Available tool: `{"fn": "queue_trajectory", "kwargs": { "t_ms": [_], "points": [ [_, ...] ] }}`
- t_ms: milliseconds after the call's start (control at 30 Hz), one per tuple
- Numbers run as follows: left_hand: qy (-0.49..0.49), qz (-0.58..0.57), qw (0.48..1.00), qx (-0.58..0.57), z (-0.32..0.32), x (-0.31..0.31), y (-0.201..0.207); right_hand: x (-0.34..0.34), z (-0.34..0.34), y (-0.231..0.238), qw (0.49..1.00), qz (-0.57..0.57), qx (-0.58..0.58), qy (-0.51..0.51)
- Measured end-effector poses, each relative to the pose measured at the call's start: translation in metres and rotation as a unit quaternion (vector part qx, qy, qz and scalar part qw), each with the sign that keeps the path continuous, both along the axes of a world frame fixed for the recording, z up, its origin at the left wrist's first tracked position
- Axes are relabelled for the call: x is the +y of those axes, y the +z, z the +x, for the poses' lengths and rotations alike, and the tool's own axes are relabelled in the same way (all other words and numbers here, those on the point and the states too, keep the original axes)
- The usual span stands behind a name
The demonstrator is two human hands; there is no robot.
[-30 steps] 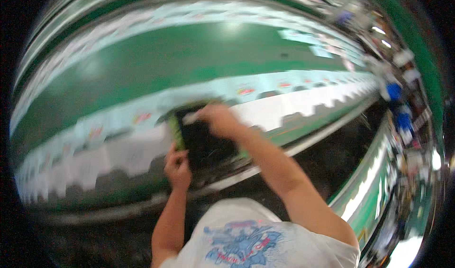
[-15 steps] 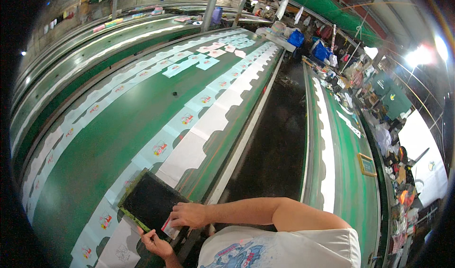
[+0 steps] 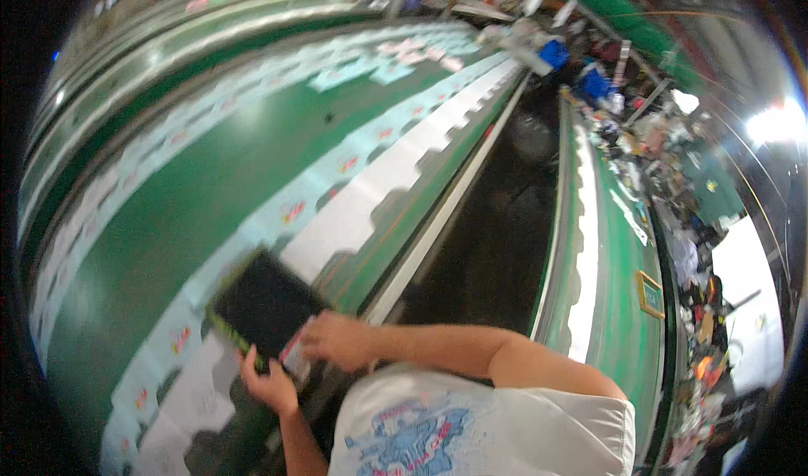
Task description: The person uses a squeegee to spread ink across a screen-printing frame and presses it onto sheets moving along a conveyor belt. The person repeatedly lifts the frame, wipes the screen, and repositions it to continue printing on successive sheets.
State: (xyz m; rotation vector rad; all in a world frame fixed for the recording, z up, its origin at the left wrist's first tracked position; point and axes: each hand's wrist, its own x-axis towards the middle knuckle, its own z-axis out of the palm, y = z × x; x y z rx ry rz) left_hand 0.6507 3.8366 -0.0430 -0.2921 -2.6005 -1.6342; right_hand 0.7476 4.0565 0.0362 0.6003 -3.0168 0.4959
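A dark screen-printing frame (image 3: 269,303) with green-stained edges lies over the row of white fabric pieces (image 3: 332,232) along the near side of the long green table. My left hand (image 3: 268,385) grips its lower left edge, fingers at the corner. Closed around a red-and-white squeegee (image 3: 291,350), my right hand (image 3: 341,341) rests at the frame's lower right end. Light blue pieces (image 3: 252,232) with small colourful prints run just left of the white row. A white piece (image 3: 198,404) below the frame carries a faint outline print. Motion blur softens both hands.
The green table (image 3: 194,173) bears more pale blue and pink pieces toward its far end. A dark aisle (image 3: 480,232) separates it from another green table (image 3: 619,308) on the right, where a small yellow-edged frame (image 3: 650,294) lies. Clutter lines the right side.
The whole view has shifted and blurred, with the table ends sitting higher and further right. Both hands keep their hold on the frame and the squeegee.
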Motion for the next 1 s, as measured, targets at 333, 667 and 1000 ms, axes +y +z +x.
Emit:
{"fn": "queue_trajectory", "kwargs": {
  "t_ms": [333, 667, 1000],
  "points": [
    [0.021, 0.045, 0.998, 0.047, 0.008, 0.017, 0.022, 0.023, 0.018, 0.008, 0.995, -0.079, 0.05, -0.031],
    [-0.003, 0.08, 0.989, 0.122, 0.038, 0.214, 0.006, 0.2, 0.06, -0.009, 0.992, -0.054, 0.074, -0.085],
    [0.012, 0.089, 0.994, 0.068, 0.053, 0.297, -0.022, 0.308, 0.052, 0.003, 0.983, -0.14, 0.112, -0.022]
  ]
}}
